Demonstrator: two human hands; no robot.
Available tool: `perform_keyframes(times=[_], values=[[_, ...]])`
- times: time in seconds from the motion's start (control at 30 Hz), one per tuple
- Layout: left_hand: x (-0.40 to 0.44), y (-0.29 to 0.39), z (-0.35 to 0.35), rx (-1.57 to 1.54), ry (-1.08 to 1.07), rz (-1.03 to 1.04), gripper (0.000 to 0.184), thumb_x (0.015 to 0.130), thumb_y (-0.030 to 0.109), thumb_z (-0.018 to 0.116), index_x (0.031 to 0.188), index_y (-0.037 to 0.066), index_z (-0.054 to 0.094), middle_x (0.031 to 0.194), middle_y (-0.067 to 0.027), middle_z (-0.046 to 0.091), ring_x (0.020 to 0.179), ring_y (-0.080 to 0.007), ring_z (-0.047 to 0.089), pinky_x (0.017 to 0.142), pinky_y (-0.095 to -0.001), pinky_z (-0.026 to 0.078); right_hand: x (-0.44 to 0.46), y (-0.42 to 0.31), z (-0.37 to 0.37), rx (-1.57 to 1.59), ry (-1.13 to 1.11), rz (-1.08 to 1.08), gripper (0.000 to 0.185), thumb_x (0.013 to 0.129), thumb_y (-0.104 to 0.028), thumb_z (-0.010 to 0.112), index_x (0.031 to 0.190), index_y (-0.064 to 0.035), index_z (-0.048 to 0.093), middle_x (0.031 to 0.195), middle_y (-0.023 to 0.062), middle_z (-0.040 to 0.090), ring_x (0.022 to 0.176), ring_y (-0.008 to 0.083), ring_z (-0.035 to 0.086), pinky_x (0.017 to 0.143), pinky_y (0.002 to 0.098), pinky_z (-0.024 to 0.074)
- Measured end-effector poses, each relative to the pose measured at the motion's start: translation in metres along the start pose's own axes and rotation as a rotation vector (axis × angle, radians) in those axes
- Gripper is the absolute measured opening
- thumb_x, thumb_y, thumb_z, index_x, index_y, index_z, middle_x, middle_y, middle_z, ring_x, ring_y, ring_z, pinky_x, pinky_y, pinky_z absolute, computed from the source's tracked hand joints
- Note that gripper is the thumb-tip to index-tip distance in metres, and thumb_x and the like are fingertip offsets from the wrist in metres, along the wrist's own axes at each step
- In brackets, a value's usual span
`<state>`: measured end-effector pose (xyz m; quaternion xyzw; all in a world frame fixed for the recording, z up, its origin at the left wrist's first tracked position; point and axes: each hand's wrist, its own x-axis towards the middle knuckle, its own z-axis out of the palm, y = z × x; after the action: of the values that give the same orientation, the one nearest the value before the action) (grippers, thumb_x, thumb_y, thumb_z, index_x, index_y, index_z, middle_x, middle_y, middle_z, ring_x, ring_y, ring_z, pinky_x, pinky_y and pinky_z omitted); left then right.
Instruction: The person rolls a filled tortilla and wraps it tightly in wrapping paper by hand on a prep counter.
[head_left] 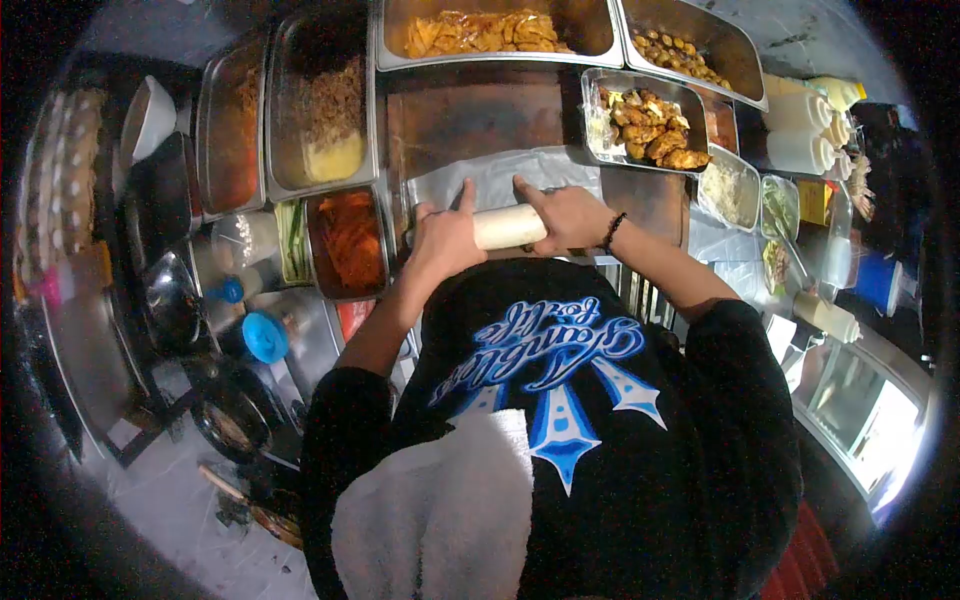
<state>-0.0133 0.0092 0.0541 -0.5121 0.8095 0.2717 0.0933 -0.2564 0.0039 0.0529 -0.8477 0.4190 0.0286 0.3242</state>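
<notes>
A pale rolled wrap (505, 228) lies crosswise at the near edge of a sheet of foil or paper (500, 170) on a brown board (475, 110). My left hand (447, 238) grips the wrap's left end, its index finger pointing forward over the sheet. Around the right end is my right hand (575, 220), with a dark beaded bracelet at the wrist and its index finger also stretched forward. The middle of the wrap shows between both hands; its ends are hidden under them.
Metal trays of food (495, 60) line the back. A clear container of browned chicken pieces (650, 125) stands right of the board, a reddish-orange food tray (347, 245) left. Squeeze bottles (800, 150) are far right, a blue lid (265, 338) lower left.
</notes>
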Motion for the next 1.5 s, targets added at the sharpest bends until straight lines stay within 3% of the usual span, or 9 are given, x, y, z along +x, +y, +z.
perform_keyframes(times=[0.2,0.3,0.43,0.53,0.63,0.73,0.83,1.13,1.5], values=[[-0.008,0.0,-0.007,0.032,0.025,0.114,0.066,0.066,0.033,0.08,0.119,0.005,0.054,0.096,-0.0167,0.07,0.093,-0.032,0.067,0.093,-0.0476,0.038,-0.001,-0.005,-0.004,-0.036,-0.001,0.016,0.106,0.071,-0.056,0.071,0.145,0.0038,0.026,0.073,0.0257,0.065,0.067,0.0431,0.064,0.063,0.0489,0.0523],[-0.019,0.008,-0.013,0.251,0.313,0.221,0.067,0.063,0.038,0.086,0.114,0.006,0.057,0.107,-0.012,0.064,0.103,-0.0287,0.061,0.092,-0.045,0.04,0.001,-0.002,0.002,-0.07,-0.012,0.02,0.106,0.071,-0.058,0.071,0.145,0.0043,0.027,0.073,0.0247,0.065,0.067,0.043,0.064,0.062,0.0489,0.0522],[-0.009,0.033,-0.002,0.2,0.134,0.167,0.072,0.06,0.035,0.089,0.114,0.004,0.053,0.11,-0.0104,0.061,0.104,-0.0258,0.059,0.091,-0.0414,0.044,0.002,-0.006,-0.003,-0.068,-0.004,0.033,0.106,0.07,-0.059,0.071,0.143,0.0036,0.028,0.071,0.0245,0.065,0.065,0.0434,0.064,0.06,0.0488,0.0521],[0.0,0.033,0.004,0.136,0.128,0.153,0.071,0.06,0.032,0.089,0.114,0.004,0.052,0.108,-0.0114,0.062,0.102,-0.0257,0.061,0.087,-0.0405,0.047,-0.005,-0.016,-0.008,-0.001,-0.06,0.105,0.102,0.07,-0.056,0.073,0.142,0.0019,0.031,0.086,0.0249,0.067,0.076,0.0412,0.066,0.069,0.0479,0.0527],[0.001,0.03,0.007,0.101,0.119,0.147,0.079,0.06,0.031,0.089,0.121,0.001,0.05,0.106,-0.0133,0.063,0.101,-0.0272,0.062,0.085,-0.0391,0.05,-0.01,-0.025,-0.004,-0.215,0.157,0.035,0.095,0.066,-0.037,0.082,0.141,-0.0034,0.035,0.115,0.0182,0.061,0.106,0.0353,0.059,0.092,0.0453,0.0475],[0.0,0.029,0.008,0.068,0.132,0.147,0.094,0.061,0.031,0.089,0.135,-0.003,0.042,0.107,-0.0151,0.064,0.101,-0.029,0.062,0.087,-0.038,0.051,-0.009,-0.027,0.0,-0.218,0.156,0.033,0.094,0.065,-0.038,0.083,0.139,-0.0018,0.038,0.118,0.0196,0.059,0.109,0.0347,0.058,0.092,0.0445,0.0472],[0.002,0.028,0.011,0.08,0.135,0.124,0.106,0.06,0.031,0.089,0.143,-0.005,0.034,0.105,-0.0163,0.065,0.099,-0.0304,0.064,0.087,-0.0377,0.052,-0.007,-0.022,0.014,-0.104,0.207,0.034,0.093,0.065,-0.038,0.082,0.138,-0.0009,0.039,0.115,0.0189,0.061,0.107,0.0348,0.059,0.092,0.0452,0.0476],[0.006,0.024,-0.004,0.042,-0.03,0.043,0.104,0.063,0.033,0.088,0.143,-0.006,0.035,0.098,-0.0213,0.068,0.088,-0.0336,0.069,0.077,-0.0407,0.056,0.0,-0.006,0.017,-0.086,0.182,-0.031,0.093,0.069,-0.046,0.073,0.14,0.002,0.037,0.087,0.0242,0.067,0.078,0.0414,0.065,0.074,0.0471,0.0523],[0.015,0.018,-0.007,0.038,-0.1,0.053,0.104,0.065,0.026,0.081,0.147,-0.008,0.027,0.093,-0.0255,0.069,0.082,-0.0372,0.07,0.075,-0.045,0.057,0.004,-0.006,0.006,-0.038,0.01,0.04,0.098,0.069,-0.046,0.072,0.144,0.0026,0.033,0.082,0.0251,0.068,0.074,0.0419,0.066,0.07,0.0493,0.0538]])
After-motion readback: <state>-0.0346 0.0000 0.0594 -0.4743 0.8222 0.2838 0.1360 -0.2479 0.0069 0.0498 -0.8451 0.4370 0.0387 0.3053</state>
